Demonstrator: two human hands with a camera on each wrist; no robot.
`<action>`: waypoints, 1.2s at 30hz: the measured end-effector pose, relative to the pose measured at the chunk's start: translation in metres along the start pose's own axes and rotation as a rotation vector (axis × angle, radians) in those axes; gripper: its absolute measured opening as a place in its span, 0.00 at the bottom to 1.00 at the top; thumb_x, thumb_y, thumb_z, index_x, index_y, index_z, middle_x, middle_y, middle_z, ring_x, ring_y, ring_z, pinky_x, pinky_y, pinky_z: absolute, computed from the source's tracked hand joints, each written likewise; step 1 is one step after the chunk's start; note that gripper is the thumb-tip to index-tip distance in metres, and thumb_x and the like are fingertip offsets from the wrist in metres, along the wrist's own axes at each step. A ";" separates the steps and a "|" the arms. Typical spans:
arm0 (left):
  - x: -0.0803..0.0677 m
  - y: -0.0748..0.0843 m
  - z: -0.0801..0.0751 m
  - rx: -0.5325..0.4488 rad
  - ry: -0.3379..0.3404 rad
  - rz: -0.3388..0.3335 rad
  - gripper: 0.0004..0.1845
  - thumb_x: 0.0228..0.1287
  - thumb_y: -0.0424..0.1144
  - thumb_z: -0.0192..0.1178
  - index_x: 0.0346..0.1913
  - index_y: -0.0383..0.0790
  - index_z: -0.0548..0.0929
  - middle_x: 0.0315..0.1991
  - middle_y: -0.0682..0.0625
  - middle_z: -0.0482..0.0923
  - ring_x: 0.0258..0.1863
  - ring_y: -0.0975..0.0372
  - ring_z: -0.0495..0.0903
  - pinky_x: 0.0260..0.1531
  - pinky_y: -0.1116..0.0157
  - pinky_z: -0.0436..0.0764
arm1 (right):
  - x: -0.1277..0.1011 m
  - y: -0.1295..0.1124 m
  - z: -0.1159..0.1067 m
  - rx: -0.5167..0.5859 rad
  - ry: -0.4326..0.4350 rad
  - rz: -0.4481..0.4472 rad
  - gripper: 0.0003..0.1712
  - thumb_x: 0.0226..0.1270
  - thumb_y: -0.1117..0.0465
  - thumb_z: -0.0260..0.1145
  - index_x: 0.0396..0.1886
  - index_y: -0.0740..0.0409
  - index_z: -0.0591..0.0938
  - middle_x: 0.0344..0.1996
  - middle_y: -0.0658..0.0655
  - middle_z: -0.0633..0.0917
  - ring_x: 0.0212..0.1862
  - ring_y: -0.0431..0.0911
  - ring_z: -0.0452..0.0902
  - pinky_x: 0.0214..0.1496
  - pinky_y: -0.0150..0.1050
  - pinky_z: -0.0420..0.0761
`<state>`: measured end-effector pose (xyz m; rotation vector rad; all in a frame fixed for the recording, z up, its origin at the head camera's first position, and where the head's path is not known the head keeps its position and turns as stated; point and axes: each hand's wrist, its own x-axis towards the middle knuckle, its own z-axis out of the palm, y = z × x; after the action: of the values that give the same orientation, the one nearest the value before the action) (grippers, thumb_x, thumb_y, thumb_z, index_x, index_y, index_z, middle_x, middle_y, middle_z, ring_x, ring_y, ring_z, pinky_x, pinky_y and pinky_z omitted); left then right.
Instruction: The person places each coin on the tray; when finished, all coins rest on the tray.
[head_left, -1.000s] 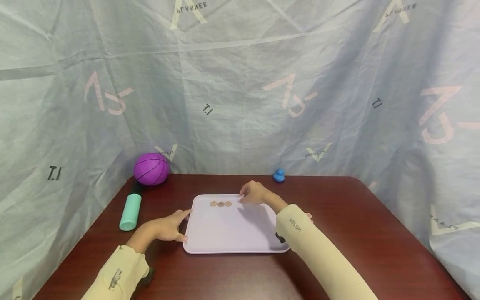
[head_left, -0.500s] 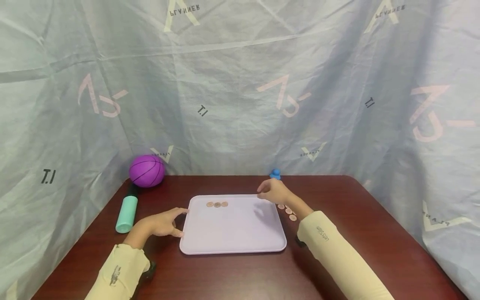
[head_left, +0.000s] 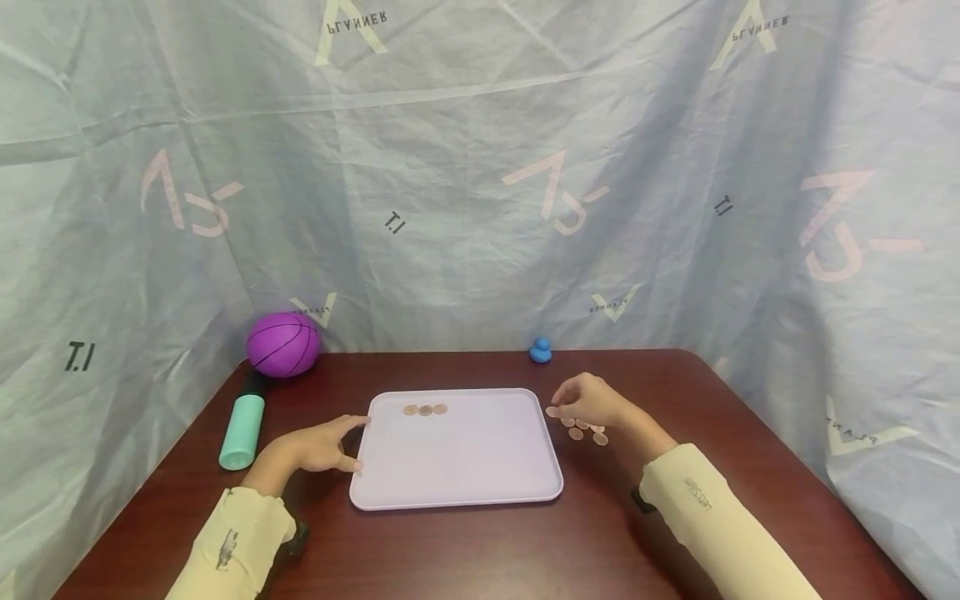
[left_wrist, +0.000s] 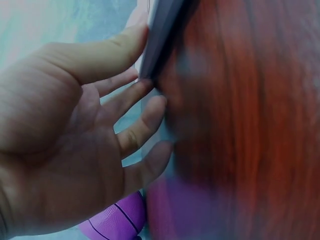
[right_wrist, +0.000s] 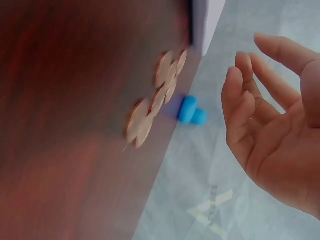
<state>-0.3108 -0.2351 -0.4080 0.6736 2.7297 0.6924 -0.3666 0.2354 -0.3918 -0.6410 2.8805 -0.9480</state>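
Note:
A pale lilac tray (head_left: 457,458) lies on the table, with three copper coins (head_left: 426,410) in a row near its far left corner. My left hand (head_left: 318,446) rests against the tray's left edge, thumb and fingers spread along the rim. In the left wrist view, the left hand (left_wrist: 85,115) has its thumb touching that rim. Several loose coins (head_left: 576,433) lie on the table just right of the tray. Above them hovers my right hand (head_left: 592,400). In the right wrist view, the right hand (right_wrist: 280,115) has loosely bent fingers with nothing between them, apart from the coins (right_wrist: 140,122).
A purple basketball (head_left: 283,345) sits at the back left corner. In front of it lies a mint-green bottle (head_left: 242,433) with a dark top. A small blue rubber duck (head_left: 540,351) stands at the table's back edge. Grey cloth (head_left: 465,275) hangs behind the dark red table (head_left: 465,550).
My right hand has moved from over the tray's far edge to the right, over the loose coins, which are now uncovered. The left hand keeps its place at the tray edge.

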 end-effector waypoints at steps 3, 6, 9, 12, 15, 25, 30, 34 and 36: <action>0.001 -0.002 0.001 -0.017 -0.004 0.006 0.45 0.55 0.42 0.73 0.71 0.26 0.62 0.67 0.29 0.62 0.48 0.49 0.76 0.56 0.46 0.74 | -0.008 0.010 -0.003 0.010 -0.033 0.024 0.09 0.60 0.63 0.71 0.38 0.64 0.87 0.23 0.56 0.86 0.21 0.43 0.76 0.28 0.38 0.78; 0.002 -0.004 0.001 -0.045 -0.008 0.011 0.46 0.55 0.40 0.74 0.71 0.26 0.61 0.67 0.29 0.60 0.45 0.50 0.77 0.52 0.49 0.77 | -0.014 0.016 -0.005 -0.022 -0.058 0.028 0.10 0.57 0.64 0.74 0.38 0.64 0.87 0.23 0.53 0.86 0.25 0.42 0.77 0.31 0.38 0.79; 0.003 -0.006 0.001 -0.052 -0.005 0.005 0.47 0.53 0.38 0.75 0.71 0.27 0.60 0.67 0.29 0.58 0.48 0.47 0.78 0.54 0.48 0.77 | -0.017 0.019 -0.006 -0.048 -0.075 0.027 0.10 0.54 0.66 0.74 0.38 0.63 0.87 0.24 0.51 0.86 0.30 0.41 0.78 0.36 0.39 0.79; 0.005 -0.008 0.002 -0.039 0.001 -0.008 0.47 0.52 0.37 0.75 0.71 0.27 0.61 0.67 0.30 0.58 0.48 0.47 0.78 0.55 0.47 0.76 | -0.019 0.020 -0.006 -0.052 -0.105 0.040 0.11 0.54 0.68 0.73 0.38 0.64 0.87 0.22 0.51 0.85 0.28 0.42 0.79 0.35 0.39 0.79; 0.006 -0.007 0.001 -0.023 -0.004 -0.009 0.48 0.52 0.38 0.75 0.72 0.27 0.61 0.66 0.30 0.60 0.46 0.49 0.78 0.54 0.48 0.77 | -0.020 0.022 -0.005 -0.064 -0.132 0.049 0.11 0.53 0.68 0.73 0.38 0.64 0.86 0.20 0.49 0.84 0.23 0.42 0.79 0.32 0.36 0.79; 0.004 -0.007 0.002 -0.034 -0.023 0.003 0.47 0.57 0.44 0.72 0.73 0.27 0.59 0.69 0.28 0.58 0.50 0.45 0.79 0.57 0.46 0.75 | -0.018 0.029 0.001 -0.028 -0.142 0.121 0.09 0.54 0.67 0.77 0.34 0.62 0.86 0.22 0.51 0.82 0.18 0.41 0.74 0.24 0.35 0.78; 0.003 -0.003 0.003 -0.034 -0.017 0.010 0.48 0.56 0.43 0.73 0.73 0.24 0.59 0.69 0.28 0.58 0.53 0.45 0.77 0.59 0.45 0.73 | -0.015 0.032 0.003 -0.028 -0.145 0.122 0.09 0.53 0.65 0.78 0.33 0.61 0.85 0.22 0.51 0.84 0.18 0.41 0.75 0.23 0.36 0.78; 0.006 0.002 0.004 -0.014 -0.011 -0.020 0.48 0.55 0.40 0.73 0.73 0.25 0.59 0.69 0.29 0.59 0.62 0.42 0.70 0.63 0.44 0.67 | -0.013 0.035 0.002 -0.012 -0.153 0.120 0.10 0.52 0.66 0.78 0.31 0.62 0.85 0.20 0.50 0.82 0.18 0.42 0.75 0.23 0.36 0.77; 0.008 0.002 0.005 -0.010 -0.010 -0.039 0.47 0.55 0.39 0.73 0.73 0.25 0.59 0.69 0.30 0.60 0.68 0.40 0.63 0.66 0.42 0.63 | -0.012 0.037 0.002 -0.008 -0.152 0.116 0.10 0.51 0.66 0.78 0.31 0.62 0.84 0.18 0.49 0.81 0.17 0.42 0.74 0.22 0.36 0.77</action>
<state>-0.3148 -0.2276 -0.4123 0.6180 2.7206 0.6913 -0.3690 0.2657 -0.4158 -0.5151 2.7552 -0.8349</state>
